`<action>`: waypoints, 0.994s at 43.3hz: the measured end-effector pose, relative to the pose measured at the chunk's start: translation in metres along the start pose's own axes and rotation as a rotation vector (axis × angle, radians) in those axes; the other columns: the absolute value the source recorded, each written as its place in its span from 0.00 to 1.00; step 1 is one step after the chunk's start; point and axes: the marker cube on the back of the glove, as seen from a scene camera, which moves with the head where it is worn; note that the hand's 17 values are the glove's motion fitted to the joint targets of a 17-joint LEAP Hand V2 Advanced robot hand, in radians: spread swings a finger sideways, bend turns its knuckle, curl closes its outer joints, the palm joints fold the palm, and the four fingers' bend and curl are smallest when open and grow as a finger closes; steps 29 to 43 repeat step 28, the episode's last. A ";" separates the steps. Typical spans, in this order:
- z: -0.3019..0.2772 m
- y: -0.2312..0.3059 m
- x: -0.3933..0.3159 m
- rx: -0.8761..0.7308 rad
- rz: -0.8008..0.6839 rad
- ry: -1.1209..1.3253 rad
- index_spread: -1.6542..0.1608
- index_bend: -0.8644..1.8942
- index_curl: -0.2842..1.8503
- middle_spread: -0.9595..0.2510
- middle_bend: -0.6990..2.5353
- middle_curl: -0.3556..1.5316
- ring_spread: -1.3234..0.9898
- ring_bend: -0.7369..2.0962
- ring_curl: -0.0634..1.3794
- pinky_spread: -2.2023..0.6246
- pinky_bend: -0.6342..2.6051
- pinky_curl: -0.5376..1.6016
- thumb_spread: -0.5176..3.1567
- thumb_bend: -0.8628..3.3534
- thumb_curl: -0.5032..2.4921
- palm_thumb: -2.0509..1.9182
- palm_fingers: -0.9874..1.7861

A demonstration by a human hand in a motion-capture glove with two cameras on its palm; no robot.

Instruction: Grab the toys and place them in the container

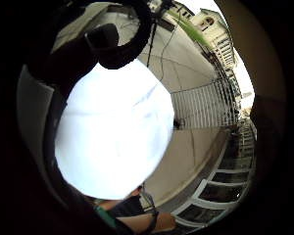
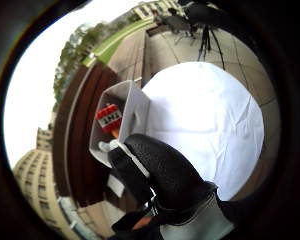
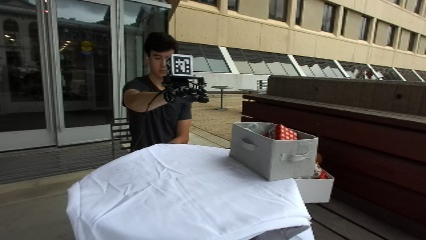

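Observation:
My gloved right hand (image 3: 185, 90) is raised at chest height behind the table, well above the white cloth (image 3: 180, 190) and apart from everything on it. Its fingers look relaxed and hold nothing. A grey fabric container (image 3: 273, 150) with handles stands at the table's right edge, and a red patterned toy (image 3: 286, 132) pokes out of it. In the thumb side palm view the container (image 2: 127, 107) with the red toy (image 2: 109, 117) lies beyond my gloved thumb (image 2: 165, 175). The little finger side palm view shows the bare cloth (image 1: 112, 132) under loosely curled gloved fingers (image 1: 78, 54).
A white box (image 3: 314, 189) sits low beside the grey container with something red (image 3: 321, 174) in it. A dark wooden bench wall (image 3: 346, 115) runs along the right. Glass doors (image 3: 80, 70) stand behind the person. A tripod (image 2: 205, 35) stands on the paving.

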 end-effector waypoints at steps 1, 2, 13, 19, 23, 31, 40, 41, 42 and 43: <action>0.003 0.004 0.004 -0.004 -0.001 -0.001 0.71 0.37 0.26 0.72 0.29 0.41 0.51 0.47 0.21 0.78 0.55 0.40 0.41 0.18 0.22 0.48 0.35; 0.005 0.007 0.008 -0.009 -0.002 -0.002 0.71 0.37 0.26 0.72 0.29 0.41 0.51 0.46 0.21 0.78 0.55 0.40 0.41 0.18 0.22 0.48 0.35; 0.030 0.043 0.037 -0.060 -0.001 -0.020 0.71 0.37 0.27 0.72 0.28 0.41 0.51 0.46 0.21 0.78 0.55 0.40 0.41 0.18 0.22 0.48 0.35; 0.033 0.049 0.041 -0.039 0.019 -0.027 0.71 0.37 0.27 0.72 0.28 0.41 0.51 0.45 0.21 0.78 0.55 0.40 0.41 0.18 0.22 0.48 0.35; 0.032 0.058 0.042 -0.050 0.026 -0.037 0.71 0.37 0.27 0.72 0.28 0.41 0.51 0.45 0.21 0.78 0.54 0.40 0.41 0.18 0.21 0.48 0.35; 0.033 0.055 0.048 -0.047 0.000 -0.039 0.71 0.37 0.28 0.72 0.27 0.41 0.51 0.44 0.21 0.78 0.54 0.40 0.41 0.18 0.21 0.48 0.35; 0.033 0.055 0.048 -0.047 0.000 -0.039 0.71 0.37 0.28 0.72 0.27 0.41 0.51 0.44 0.21 0.78 0.54 0.40 0.41 0.18 0.21 0.48 0.35; 0.033 0.055 0.048 -0.047 0.000 -0.039 0.71 0.37 0.28 0.72 0.27 0.41 0.51 0.44 0.21 0.78 0.54 0.40 0.41 0.18 0.21 0.48 0.35; 0.033 0.055 0.048 -0.047 0.000 -0.039 0.71 0.37 0.28 0.72 0.27 0.41 0.51 0.44 0.21 0.78 0.54 0.40 0.41 0.18 0.21 0.48 0.35; 0.033 0.055 0.048 -0.047 0.000 -0.039 0.71 0.37 0.28 0.72 0.27 0.41 0.51 0.44 0.21 0.78 0.54 0.40 0.41 0.18 0.21 0.48 0.35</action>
